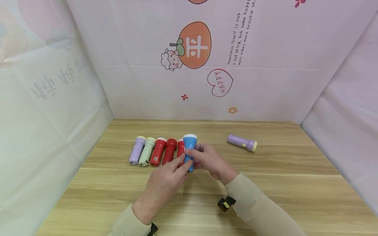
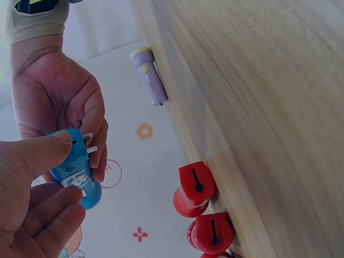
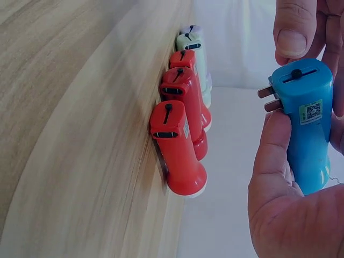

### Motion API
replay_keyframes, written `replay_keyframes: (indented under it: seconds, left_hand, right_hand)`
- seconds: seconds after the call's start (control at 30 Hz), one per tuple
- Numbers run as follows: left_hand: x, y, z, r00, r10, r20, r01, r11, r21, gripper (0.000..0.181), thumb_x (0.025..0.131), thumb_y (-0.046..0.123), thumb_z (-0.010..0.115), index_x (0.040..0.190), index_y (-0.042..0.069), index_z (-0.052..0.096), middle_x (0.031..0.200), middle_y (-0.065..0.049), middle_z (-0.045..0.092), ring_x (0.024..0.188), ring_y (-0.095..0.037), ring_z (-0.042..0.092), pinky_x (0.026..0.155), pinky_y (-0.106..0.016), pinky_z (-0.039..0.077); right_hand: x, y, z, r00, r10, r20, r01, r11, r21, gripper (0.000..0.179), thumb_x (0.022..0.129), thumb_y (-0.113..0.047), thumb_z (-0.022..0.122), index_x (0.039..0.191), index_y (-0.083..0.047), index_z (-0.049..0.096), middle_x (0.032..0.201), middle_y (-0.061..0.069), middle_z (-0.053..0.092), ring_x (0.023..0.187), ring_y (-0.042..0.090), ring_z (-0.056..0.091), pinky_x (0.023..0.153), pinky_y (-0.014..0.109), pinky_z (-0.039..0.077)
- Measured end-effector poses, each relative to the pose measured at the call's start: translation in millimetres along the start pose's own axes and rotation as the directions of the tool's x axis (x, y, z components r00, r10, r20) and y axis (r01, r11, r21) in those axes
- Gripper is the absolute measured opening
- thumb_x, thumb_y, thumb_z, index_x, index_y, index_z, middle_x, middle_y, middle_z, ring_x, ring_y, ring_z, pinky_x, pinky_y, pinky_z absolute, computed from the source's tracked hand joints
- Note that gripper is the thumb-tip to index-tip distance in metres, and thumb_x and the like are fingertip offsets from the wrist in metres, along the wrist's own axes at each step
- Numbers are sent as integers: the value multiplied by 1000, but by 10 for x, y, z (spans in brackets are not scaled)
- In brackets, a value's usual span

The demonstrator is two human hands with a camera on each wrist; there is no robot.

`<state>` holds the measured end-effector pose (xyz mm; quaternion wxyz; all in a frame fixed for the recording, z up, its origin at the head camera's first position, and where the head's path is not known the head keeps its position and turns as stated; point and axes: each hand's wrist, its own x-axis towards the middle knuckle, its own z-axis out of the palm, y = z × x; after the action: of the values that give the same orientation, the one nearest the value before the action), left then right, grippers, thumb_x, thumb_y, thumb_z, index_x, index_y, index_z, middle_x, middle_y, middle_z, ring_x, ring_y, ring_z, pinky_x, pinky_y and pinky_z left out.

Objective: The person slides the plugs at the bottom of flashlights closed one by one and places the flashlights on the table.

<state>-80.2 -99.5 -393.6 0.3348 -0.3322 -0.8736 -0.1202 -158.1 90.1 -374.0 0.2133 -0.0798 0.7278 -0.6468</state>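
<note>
Both hands hold a blue flashlight [image 1: 190, 142] with a white head, just above the wooden table near the right end of a row of flashlights. Two metal plug prongs [image 3: 270, 99] stick out from the side of its tail end, beside a black slider. My right hand [image 1: 209, 160] grips the barrel, its thumb right at the prongs in the right wrist view. The left hand [image 1: 168, 180] has its thumb [image 2: 45, 153] on the tail end and its fingers along the other side of the body. A red flashlight [image 1: 180, 150] lies partly hidden behind the blue one.
Leftward in the row lie two more red flashlights [image 1: 158, 151], a pale green one [image 1: 147, 152] and a purple one [image 1: 137, 150]. Another purple flashlight [image 1: 242, 142] lies apart at the right. Printed white cloth [image 1: 141, 91] walls the table [image 1: 295, 183] at back and sides.
</note>
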Motion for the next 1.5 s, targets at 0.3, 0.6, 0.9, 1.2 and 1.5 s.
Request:
replay_keyframes:
  seconds: [0.3,0.6,0.9,1.2,1.5]
  left_hand:
    - [6,6,17,1000,-3,-6,3,1000,-18,54,82,18,91,131,11,72,128,-14,73,99,-20,77,76,-27,62]
    - [4,7,35,1000,1,-15,-1,1000,-26,54,81,16,91,131,9,72,131,-16,72,98,-20,77,76,-26,62]
    - [7,27,20,1000,-11,4,11,999,-34,54,82,15,90,132,7,71,130,-17,72,99,-21,78,77,-25,62]
    - [-11,23,37,1000,0,-15,-1,1000,-15,56,80,15,92,131,6,71,129,-17,73,97,-21,78,74,-24,61]
    - [-25,28,45,1000,8,-16,-7,1000,7,51,83,15,89,130,5,71,127,-17,73,97,-21,78,74,-24,62]
  right_hand:
    - [-18,20,-13,998,-19,53,18,1000,9,56,101,-39,68,131,8,60,121,21,70,98,24,76,93,44,61]
    - [-27,44,-13,998,-21,64,20,1000,10,55,102,-39,67,130,7,60,121,22,71,98,24,76,92,43,62]
    - [-46,58,-15,997,-16,81,15,1000,20,57,103,-40,65,130,10,58,120,23,71,97,22,75,92,44,62]
    - [-48,70,-4,996,-11,89,8,999,34,54,104,-37,64,129,11,59,123,29,68,94,20,75,91,43,62]
    - [-35,88,7,996,-1,85,-2,999,38,55,103,-37,65,128,11,58,119,27,71,93,20,75,89,42,63]
